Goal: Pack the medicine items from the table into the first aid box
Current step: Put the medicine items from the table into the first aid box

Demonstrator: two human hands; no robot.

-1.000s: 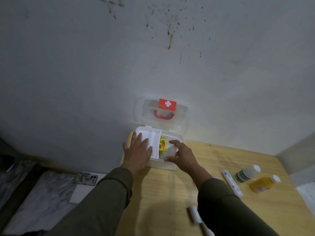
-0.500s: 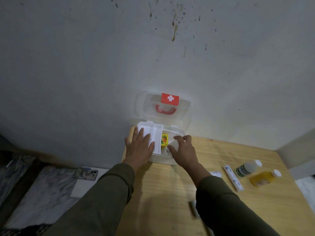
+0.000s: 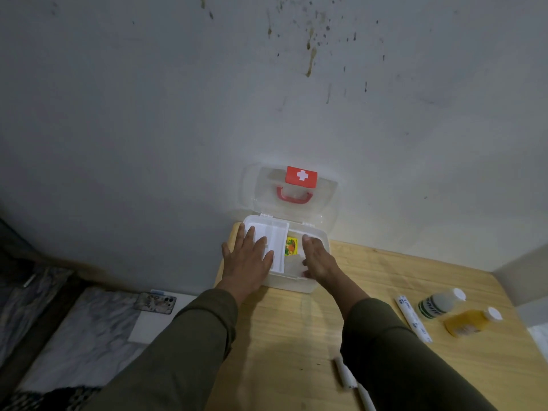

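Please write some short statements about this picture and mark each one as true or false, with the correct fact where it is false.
1. The lid of the first aid box is open and stands against the wall. True.
2. The left hand lies flat on the white tray in the box. True.
3. The yellow bottle is already inside the box. False: it lies on the table, to the right, beside the white bottle.
4. The right hand is lifting the white bottle. False: it is at the right part of the box, far from that bottle.
5. A small yellow packet lies inside the box between the hands. True.
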